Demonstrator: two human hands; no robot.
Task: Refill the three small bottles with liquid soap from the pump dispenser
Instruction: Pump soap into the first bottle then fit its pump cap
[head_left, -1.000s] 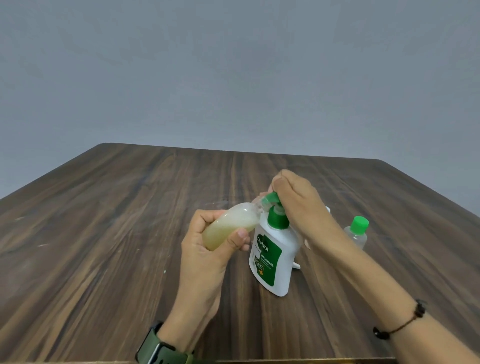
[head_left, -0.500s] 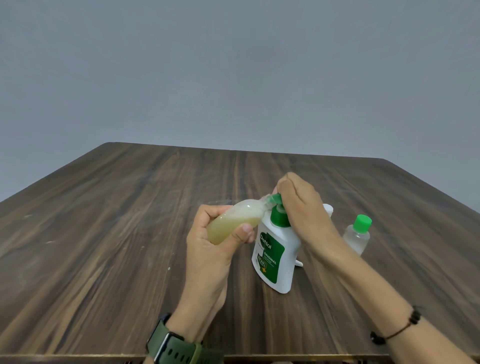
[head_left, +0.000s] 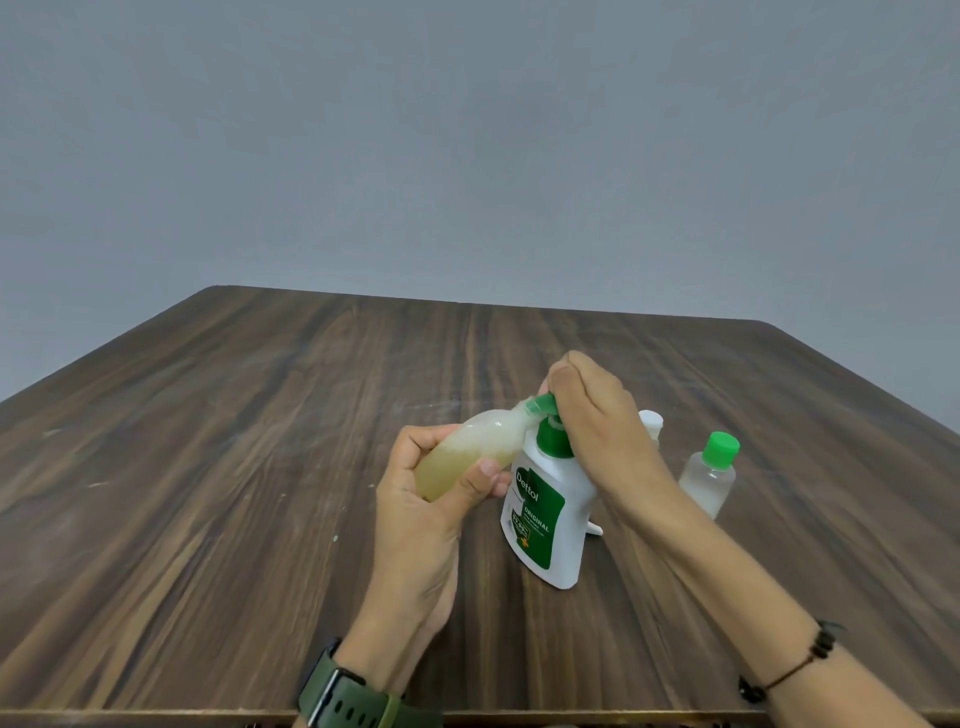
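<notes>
A white pump dispenser (head_left: 550, 509) with a green label and green pump head stands on the wooden table (head_left: 208, 467). My right hand (head_left: 597, 421) curls over the pump head from above. My left hand (head_left: 421, 499) grips a small clear bottle (head_left: 467, 452), tilted on its side, holding pale yellowish soap; its mouth meets the green nozzle. A second small bottle (head_left: 709, 475) with a green cap stands upright to the right. A third small bottle, white-topped (head_left: 651, 421), shows only partly behind my right hand.
A small white piece (head_left: 594, 529) lies on the table just behind the dispenser's base. The table's near edge runs along the bottom of the view. A plain grey wall stands beyond the far edge.
The view has shifted slightly. Both hands keep the same hold on the small bottle and the pump head; the pump head sits a little higher than half a second ago.
</notes>
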